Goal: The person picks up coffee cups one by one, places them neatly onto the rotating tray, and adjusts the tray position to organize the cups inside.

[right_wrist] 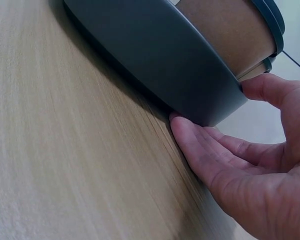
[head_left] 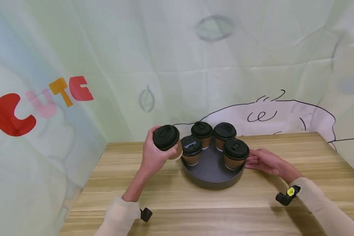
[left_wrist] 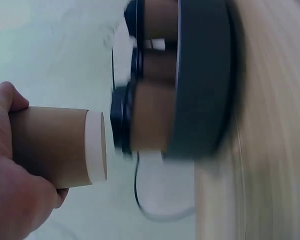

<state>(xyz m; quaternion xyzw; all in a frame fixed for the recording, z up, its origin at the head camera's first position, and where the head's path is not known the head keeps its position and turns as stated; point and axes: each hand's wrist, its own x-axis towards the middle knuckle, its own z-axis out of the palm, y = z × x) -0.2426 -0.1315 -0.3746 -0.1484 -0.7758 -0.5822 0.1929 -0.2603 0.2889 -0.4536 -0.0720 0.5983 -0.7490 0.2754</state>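
A brown paper coffee cup with a black lid is held in my left hand, raised and tilted at the left side of a round dark grey tray. Its white-edged bottom shows in the left wrist view, apart from the tray. Inside the tray stand several similar lidded cups, upright around its rim. My right hand holds the tray's right side. In the right wrist view its thumb rests at the rim, while the fingertips lie low against the tray's bottom edge.
The tray sits on a wood-grain table near its back edge. Behind the table hangs a pale printed curtain with coloured letters at the left. Small black devices are strapped at both wrists.
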